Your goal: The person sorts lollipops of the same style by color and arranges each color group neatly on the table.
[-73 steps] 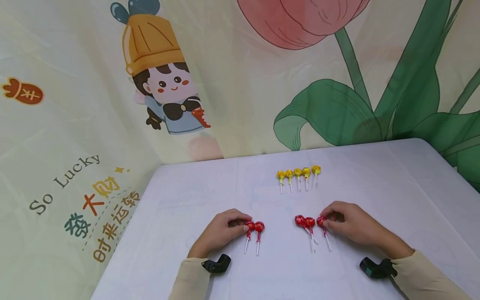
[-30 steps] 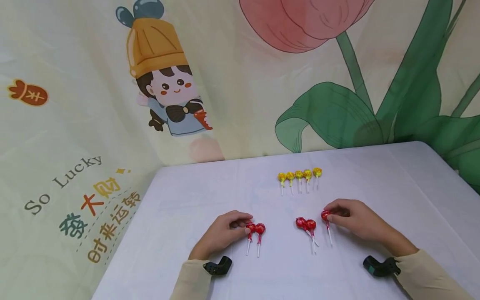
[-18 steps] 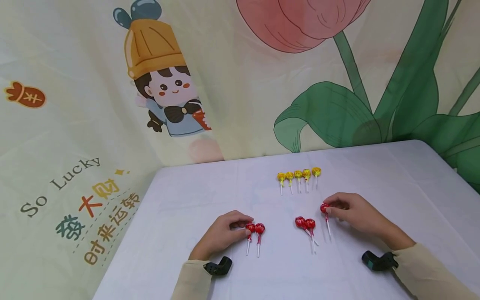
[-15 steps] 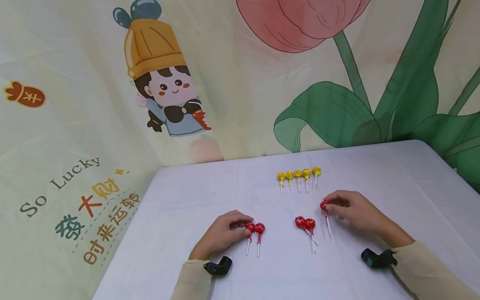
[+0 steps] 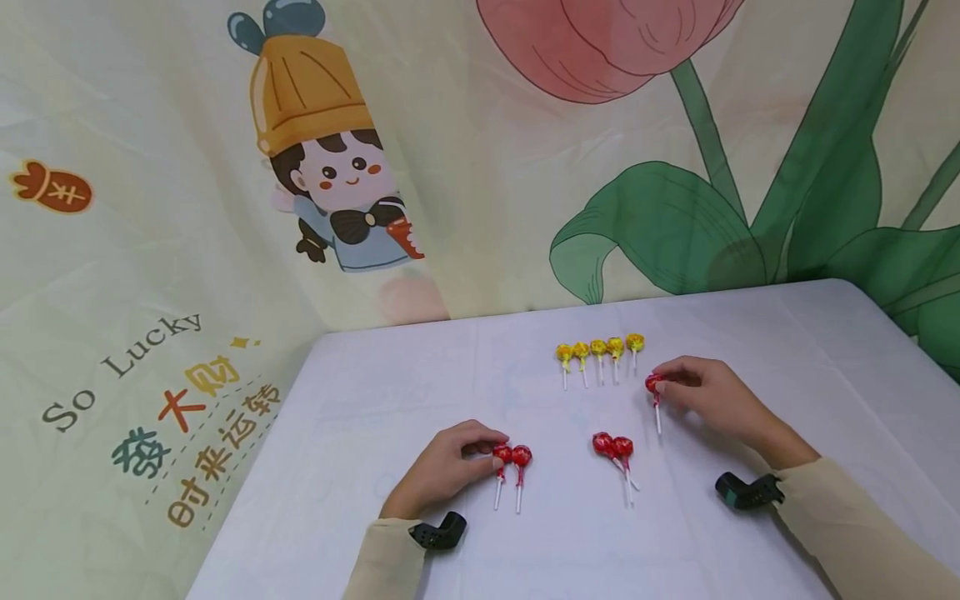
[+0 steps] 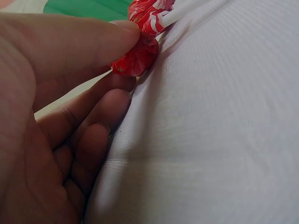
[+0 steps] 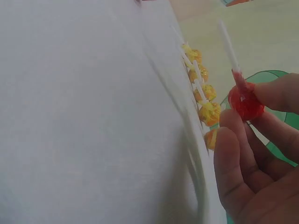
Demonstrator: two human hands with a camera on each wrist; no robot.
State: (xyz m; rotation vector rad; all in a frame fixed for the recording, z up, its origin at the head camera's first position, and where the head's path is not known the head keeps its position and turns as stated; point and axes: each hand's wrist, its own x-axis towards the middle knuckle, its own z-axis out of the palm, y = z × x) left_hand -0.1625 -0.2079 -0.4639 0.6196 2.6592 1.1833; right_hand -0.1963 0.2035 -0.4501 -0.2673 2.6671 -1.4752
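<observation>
My left hand point(image 5: 442, 467) pinches the wrapped head of a red lollipop point(image 5: 503, 453) between thumb and fingers, low on the table. A second red lollipop point(image 5: 522, 456) lies right beside it, stick toward me. My right hand point(image 5: 716, 404) holds another red lollipop point(image 5: 652, 384) by its head, stick hanging down. The right wrist view shows thumb and fingertips around that red head point(image 7: 245, 103). Between the hands lie two more red lollipops, one point(image 5: 602, 443) against the other point(image 5: 623, 448), their sticks crossing.
Toward the back, several yellow lollipops point(image 5: 598, 348) form a row, left of my right hand. A white cloth covers the table point(image 5: 390, 383). Behind its far edge hangs a printed backdrop point(image 5: 480, 183). Each wrist carries a black camera point(image 5: 441, 531).
My right hand has carried its red lollipop away from the red pair, toward the back of the table, near the yellow row. The left hand has stayed in place.
</observation>
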